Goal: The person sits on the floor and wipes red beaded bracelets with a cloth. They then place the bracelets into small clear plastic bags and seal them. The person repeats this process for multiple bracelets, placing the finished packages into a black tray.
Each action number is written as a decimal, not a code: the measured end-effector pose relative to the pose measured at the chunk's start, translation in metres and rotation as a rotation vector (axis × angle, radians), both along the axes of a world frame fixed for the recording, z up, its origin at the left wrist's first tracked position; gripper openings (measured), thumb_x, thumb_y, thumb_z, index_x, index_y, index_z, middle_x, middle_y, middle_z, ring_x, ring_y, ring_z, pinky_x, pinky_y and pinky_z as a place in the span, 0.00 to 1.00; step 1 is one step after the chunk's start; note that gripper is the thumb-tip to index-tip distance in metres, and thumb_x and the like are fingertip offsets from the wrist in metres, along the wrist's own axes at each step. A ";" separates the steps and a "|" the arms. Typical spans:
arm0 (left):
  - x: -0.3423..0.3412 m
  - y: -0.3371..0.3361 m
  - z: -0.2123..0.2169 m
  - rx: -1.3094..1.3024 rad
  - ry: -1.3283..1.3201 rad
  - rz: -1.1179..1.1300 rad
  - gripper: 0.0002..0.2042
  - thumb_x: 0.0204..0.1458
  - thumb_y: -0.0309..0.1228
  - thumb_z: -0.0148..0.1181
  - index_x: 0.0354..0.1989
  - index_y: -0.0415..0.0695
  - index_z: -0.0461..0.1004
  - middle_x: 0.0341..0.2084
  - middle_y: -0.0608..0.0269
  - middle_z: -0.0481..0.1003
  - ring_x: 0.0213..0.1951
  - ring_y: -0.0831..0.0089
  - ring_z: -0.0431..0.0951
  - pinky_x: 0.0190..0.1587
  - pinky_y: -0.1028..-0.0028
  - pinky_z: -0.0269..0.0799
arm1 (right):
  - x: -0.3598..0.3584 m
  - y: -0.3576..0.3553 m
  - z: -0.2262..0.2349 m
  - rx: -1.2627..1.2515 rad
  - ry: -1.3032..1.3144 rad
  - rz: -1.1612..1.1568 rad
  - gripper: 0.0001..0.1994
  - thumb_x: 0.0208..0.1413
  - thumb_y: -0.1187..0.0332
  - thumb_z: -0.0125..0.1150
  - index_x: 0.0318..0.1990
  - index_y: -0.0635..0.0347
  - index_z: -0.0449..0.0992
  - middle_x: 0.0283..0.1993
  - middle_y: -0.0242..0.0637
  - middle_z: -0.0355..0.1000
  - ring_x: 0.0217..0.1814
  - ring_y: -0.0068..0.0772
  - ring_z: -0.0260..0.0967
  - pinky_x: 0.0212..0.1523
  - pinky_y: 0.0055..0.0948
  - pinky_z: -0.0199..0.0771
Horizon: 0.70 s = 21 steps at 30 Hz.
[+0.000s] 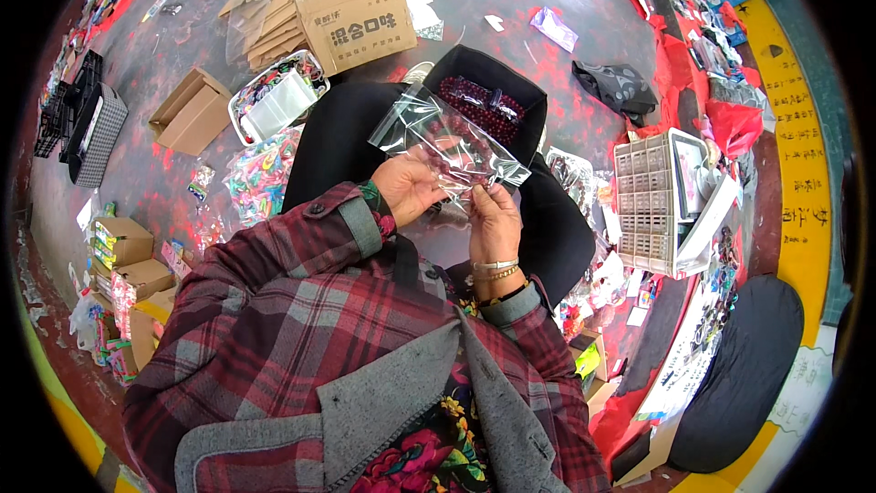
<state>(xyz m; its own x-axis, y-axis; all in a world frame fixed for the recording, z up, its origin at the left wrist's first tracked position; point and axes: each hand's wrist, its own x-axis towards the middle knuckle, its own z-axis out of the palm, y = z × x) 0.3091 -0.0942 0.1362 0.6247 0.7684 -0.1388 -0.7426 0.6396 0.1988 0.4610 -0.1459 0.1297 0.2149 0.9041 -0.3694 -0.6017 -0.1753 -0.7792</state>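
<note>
The clear plastic bag (447, 141) is held up over the person's lap, between both hands, above a black box (488, 96) that is full of dark red beads (479, 105). The left hand (406, 187) grips the bag's lower left part with the fingers curled around the film, and the right hand (493, 219) pinches the lower right edge between thumb and fingertips. Something dark red shows through the film near the hands, probably a string of beads, though the glare makes it hard to tell.

The bag looks very light, thin and limp: it creases and catches the light, so it will likely flop and fold wherever it is not supported. The film is probably slick, and a pinch at one corner may let it slide. A hold on two edges of the open mouth, one hand on each side, seems the surest way to keep it spread. The beads look hard and smooth, small, and heavier than the bag; loose ones would roll, so they are best taken as a strand or a small handful.

Around the person, on the floor, lie flat cardboard boxes (356, 18), a white tub (278, 96) of colourful items, and a white plastic crate (657, 205) to the right.
</note>
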 end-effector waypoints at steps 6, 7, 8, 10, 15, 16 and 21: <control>0.004 0.000 -0.004 -0.076 0.169 0.082 0.13 0.56 0.26 0.47 0.49 0.40 0.64 0.46 0.50 0.68 0.51 0.59 0.68 0.55 0.59 0.64 | -0.003 -0.002 0.015 -0.046 0.010 0.066 0.01 0.53 0.73 0.56 0.33 0.57 0.71 0.28 0.26 0.70 0.29 0.18 0.66 0.28 0.18 0.65; 0.004 0.000 -0.005 -0.076 0.156 0.099 0.12 0.56 0.26 0.46 0.49 0.41 0.64 0.46 0.50 0.68 0.51 0.59 0.68 0.55 0.59 0.64 | -0.002 -0.001 0.012 -0.077 0.021 0.065 0.02 0.53 0.72 0.56 0.33 0.57 0.71 0.28 0.26 0.70 0.29 0.17 0.66 0.28 0.18 0.65; 0.005 -0.001 -0.002 -0.075 0.143 0.116 0.12 0.56 0.25 0.46 0.49 0.41 0.64 0.46 0.50 0.68 0.51 0.59 0.68 0.55 0.59 0.63 | 0.000 -0.001 0.010 -0.107 0.033 0.063 0.02 0.52 0.72 0.56 0.33 0.57 0.71 0.27 0.26 0.70 0.28 0.17 0.66 0.27 0.18 0.65; 0.005 0.001 -0.004 -0.081 0.118 0.110 0.12 0.56 0.25 0.45 0.49 0.41 0.64 0.46 0.51 0.68 0.51 0.60 0.67 0.56 0.58 0.63 | 0.000 0.000 0.007 -0.130 0.037 0.083 0.03 0.52 0.71 0.57 0.34 0.57 0.71 0.28 0.26 0.70 0.28 0.17 0.65 0.27 0.18 0.65; 0.008 -0.002 -0.001 -0.055 0.074 0.086 0.13 0.55 0.22 0.44 0.49 0.42 0.64 0.45 0.54 0.68 0.51 0.60 0.68 0.54 0.57 0.64 | -0.004 0.002 0.015 -0.116 0.074 0.020 0.04 0.51 0.73 0.53 0.34 0.60 0.70 0.28 0.29 0.69 0.25 0.21 0.65 0.23 0.20 0.66; 0.007 -0.001 -0.003 -0.037 0.070 0.048 0.13 0.55 0.21 0.44 0.49 0.44 0.64 0.46 0.55 0.68 0.52 0.60 0.67 0.55 0.56 0.62 | -0.004 0.001 0.013 -0.113 0.090 0.007 0.04 0.50 0.73 0.52 0.34 0.60 0.70 0.29 0.30 0.69 0.25 0.22 0.65 0.23 0.20 0.66; 0.009 -0.006 0.002 -0.058 0.052 0.055 0.15 0.51 0.20 0.49 0.48 0.41 0.65 0.46 0.56 0.68 0.52 0.62 0.66 0.56 0.56 0.61 | -0.003 -0.001 0.007 -0.081 0.060 -0.050 0.04 0.51 0.72 0.50 0.34 0.59 0.69 0.29 0.31 0.70 0.25 0.24 0.65 0.24 0.22 0.65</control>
<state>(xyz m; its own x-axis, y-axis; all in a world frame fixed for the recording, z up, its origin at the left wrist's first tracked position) 0.3178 -0.1000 0.1381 0.5722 0.7913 -0.2155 -0.7668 0.6094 0.2015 0.4576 -0.1466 0.1365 0.2342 0.8595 -0.4544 -0.6564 -0.2049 -0.7260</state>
